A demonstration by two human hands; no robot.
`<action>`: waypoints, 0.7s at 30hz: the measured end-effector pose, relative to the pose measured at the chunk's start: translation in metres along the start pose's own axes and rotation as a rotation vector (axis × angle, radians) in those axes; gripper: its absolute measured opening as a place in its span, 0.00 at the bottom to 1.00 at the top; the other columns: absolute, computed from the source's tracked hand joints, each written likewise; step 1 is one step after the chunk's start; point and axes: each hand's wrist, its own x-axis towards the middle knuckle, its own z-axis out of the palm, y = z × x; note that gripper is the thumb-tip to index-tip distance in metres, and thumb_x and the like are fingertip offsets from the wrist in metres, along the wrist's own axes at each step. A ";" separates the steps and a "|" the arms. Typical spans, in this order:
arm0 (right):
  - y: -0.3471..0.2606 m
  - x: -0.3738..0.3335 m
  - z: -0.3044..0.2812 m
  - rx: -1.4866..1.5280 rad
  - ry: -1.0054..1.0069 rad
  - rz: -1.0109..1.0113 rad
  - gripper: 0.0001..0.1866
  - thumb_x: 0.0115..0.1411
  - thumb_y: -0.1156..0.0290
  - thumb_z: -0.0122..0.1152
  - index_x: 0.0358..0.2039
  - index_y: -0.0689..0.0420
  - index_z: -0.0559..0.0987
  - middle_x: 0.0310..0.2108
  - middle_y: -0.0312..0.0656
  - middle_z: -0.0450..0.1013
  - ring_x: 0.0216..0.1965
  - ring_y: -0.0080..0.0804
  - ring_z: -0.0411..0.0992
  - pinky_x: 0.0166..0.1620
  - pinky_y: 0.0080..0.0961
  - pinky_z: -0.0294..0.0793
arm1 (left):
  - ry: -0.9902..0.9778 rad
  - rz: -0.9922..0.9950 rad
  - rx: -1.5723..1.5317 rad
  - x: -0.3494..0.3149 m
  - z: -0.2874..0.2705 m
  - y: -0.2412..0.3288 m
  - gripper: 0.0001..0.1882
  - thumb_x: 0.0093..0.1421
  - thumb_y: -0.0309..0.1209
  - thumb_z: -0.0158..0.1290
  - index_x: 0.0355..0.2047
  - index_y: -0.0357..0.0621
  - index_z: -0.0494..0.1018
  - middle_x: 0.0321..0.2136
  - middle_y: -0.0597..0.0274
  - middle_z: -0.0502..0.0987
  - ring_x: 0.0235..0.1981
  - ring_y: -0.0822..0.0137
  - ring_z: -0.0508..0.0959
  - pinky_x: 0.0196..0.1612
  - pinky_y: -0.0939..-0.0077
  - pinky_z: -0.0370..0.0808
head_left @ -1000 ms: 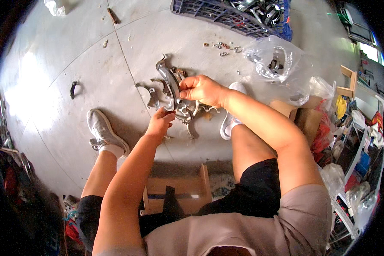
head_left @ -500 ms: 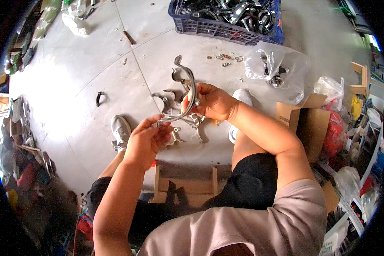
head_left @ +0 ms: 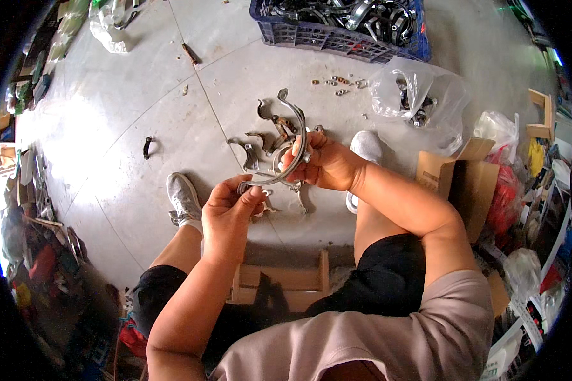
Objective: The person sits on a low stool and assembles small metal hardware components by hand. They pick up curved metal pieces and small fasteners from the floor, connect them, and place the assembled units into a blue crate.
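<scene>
A curved grey metal clamp band (head_left: 301, 117) is held up over the floor between my two hands. My left hand (head_left: 227, 213) pinches its lower end with thumb and fingers. Around the middle of the band, beside a small bolt, my right hand (head_left: 332, 164) is closed; its fingers partly hide the metal there. Below and behind the band lie several loose curved clamp pieces (head_left: 250, 154), some brownish and some bright, partly covered by my hands.
A blue plastic crate (head_left: 337, 49) full of metal clamps stands at the far side. Several small nuts (head_left: 340, 81) lie nearer, beside a clear plastic bag (head_left: 448, 120) holding metal parts. An opened cardboard box (head_left: 433, 170) stands right. A small black part (head_left: 147, 148) lies left.
The clamp band and both hands have shifted slightly right in the picture. My left thumb has come over the band's lower end, and the left fingers have drawn together.
</scene>
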 end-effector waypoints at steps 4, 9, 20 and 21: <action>0.001 0.001 0.002 0.054 0.033 0.073 0.10 0.55 0.70 0.53 0.38 0.56 0.73 0.39 0.45 0.71 0.42 0.38 0.71 0.44 0.35 0.72 | 0.081 0.181 0.234 0.003 -0.009 -0.001 0.07 0.56 0.23 0.49 0.35 0.34 0.71 0.24 0.64 0.73 0.24 0.77 0.71 0.27 0.84 0.70; -0.002 0.005 0.005 0.065 0.089 0.070 0.17 0.55 0.64 0.53 0.42 0.60 0.71 0.40 0.47 0.71 0.41 0.39 0.71 0.45 0.34 0.69 | 0.136 0.301 0.373 0.004 -0.020 0.002 0.09 0.54 0.21 0.49 0.37 0.37 0.72 0.24 0.67 0.73 0.24 0.79 0.71 0.29 0.87 0.68; 0.007 0.001 -0.017 0.148 0.016 0.096 0.14 0.56 0.69 0.52 0.41 0.59 0.69 0.33 0.41 0.71 0.36 0.35 0.70 0.42 0.31 0.70 | 0.019 0.810 0.888 -0.002 -0.033 0.009 0.14 0.46 0.13 0.49 0.34 0.38 0.72 0.25 0.57 0.75 0.25 0.63 0.76 0.30 0.77 0.71; 0.007 0.001 -0.018 0.116 0.007 0.100 0.14 0.56 0.68 0.51 0.42 0.59 0.69 0.33 0.41 0.71 0.36 0.34 0.70 0.41 0.31 0.70 | 0.013 0.793 0.913 -0.003 -0.034 0.009 0.13 0.48 0.14 0.48 0.34 0.37 0.72 0.25 0.58 0.75 0.26 0.65 0.75 0.30 0.78 0.71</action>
